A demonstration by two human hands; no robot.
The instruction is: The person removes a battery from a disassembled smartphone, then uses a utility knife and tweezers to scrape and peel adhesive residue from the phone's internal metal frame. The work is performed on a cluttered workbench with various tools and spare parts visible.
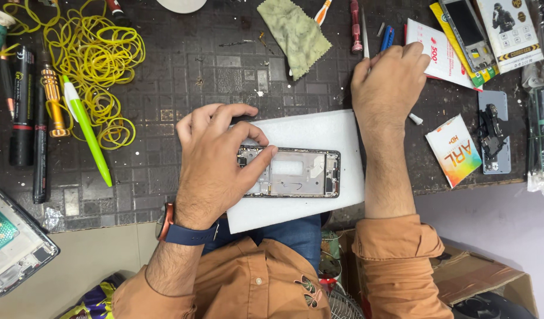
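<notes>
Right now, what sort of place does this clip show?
Likely a phone repair bench. The left hand steadies an opened black smartphone frame on a white foam sheet, the right hand reaches among slim metal tools, and an orange-handled precision screwdriver lies nearby.

A dark work mat (183, 77) with a moulded grid of small squares, dusty and speckled with white, covers the bench. A white foam sheet (319, 133) lies at its near edge and serves as the landmark. Left of the sheet lie a green and white pen (86, 127), a tangle of yellow rubber bands (92, 56), an orange-handled screwdriver (52, 100) and black tubes (23, 106). Beyond the sheet rests a green cloth (295, 34). Right of the sheet sit an orange and white packet (455, 149) and a grey phone back (495, 139). Beyond those lie more printed packets (443, 56).
</notes>
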